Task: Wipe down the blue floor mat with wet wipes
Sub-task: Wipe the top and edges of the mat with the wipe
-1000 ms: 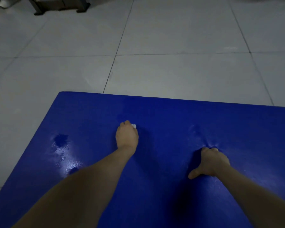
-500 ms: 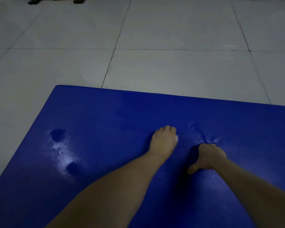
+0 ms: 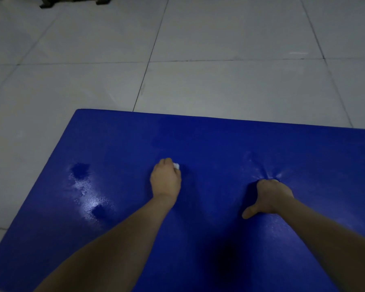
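Note:
The blue floor mat (image 3: pixel 209 140) lies on the tiled floor and fills the lower part of the head view. My left hand (image 3: pixel 165 181) presses down on the mat's middle and grips a white wet wipe (image 3: pixel 176 165); only a small corner of it shows past the fingers. My right hand (image 3: pixel 269 196) rests further right with its fingers curled under and its thumb sticking out, and it dents the mat surface. Wet shiny patches (image 3: pixel 89 199) with two dark spots lie left of my left arm.
Light grey floor tiles (image 3: pixel 219 81) surround the mat beyond its far and left edges. The dark feet of a piece of furniture (image 3: pixel 72 1) show at the top left corner.
My left hand slid right toward my right hand with the wipe, then back left to the mat's middle. My right hand stayed pressed in place.

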### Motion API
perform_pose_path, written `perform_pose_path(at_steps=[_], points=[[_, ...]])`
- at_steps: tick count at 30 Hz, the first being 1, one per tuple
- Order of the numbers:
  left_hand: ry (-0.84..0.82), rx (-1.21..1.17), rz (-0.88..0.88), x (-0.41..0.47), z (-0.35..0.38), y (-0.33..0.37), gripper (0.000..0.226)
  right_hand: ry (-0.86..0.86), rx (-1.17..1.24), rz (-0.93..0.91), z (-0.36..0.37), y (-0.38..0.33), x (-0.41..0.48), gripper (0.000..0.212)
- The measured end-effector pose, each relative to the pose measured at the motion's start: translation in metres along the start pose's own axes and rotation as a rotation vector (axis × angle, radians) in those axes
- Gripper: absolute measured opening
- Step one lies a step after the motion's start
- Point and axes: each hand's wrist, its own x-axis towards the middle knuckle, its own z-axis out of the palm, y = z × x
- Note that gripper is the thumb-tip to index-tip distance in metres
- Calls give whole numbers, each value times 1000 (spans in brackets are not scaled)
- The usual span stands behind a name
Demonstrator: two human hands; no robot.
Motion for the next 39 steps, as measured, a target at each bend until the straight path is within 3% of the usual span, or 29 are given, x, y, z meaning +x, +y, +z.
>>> perform_pose_path(at_steps=[7,9,11,12,14,17,23,27,32,36,39], points=[[-217,-80,269,-65,38,102,19,18,-19,-11,5,-2,10,92],[-313,-50,393,-86,51,126,12,48,-19,-20,9,0,14,66],[-360,-4,472,-94,59,134,21,85,-32,-1,12,2,19,40],[-364,23,494,-94,59,132,23,84,-26,6,12,2,20,43],[-297,69,526,-86,52,120,13,37,-12,-2,7,-1,16,69],[-223,54,420,-67,33,83,10,-9,-20,5,3,0,8,94],[-45,69,-1,-20,-11,-25,21,-8,-9,-9,-2,-1,5,88],[7,39,-118,-22,-8,-22,25,-1,-24,-25,0,1,6,84],[-105,12,-34,-48,9,27,22,-11,-36,-11,-2,0,6,87],[-280,0,186,-90,25,87,22,-15,-50,8,-1,-2,10,91],[-408,-30,331,-114,38,112,17,18,-47,46,2,-5,15,71]])
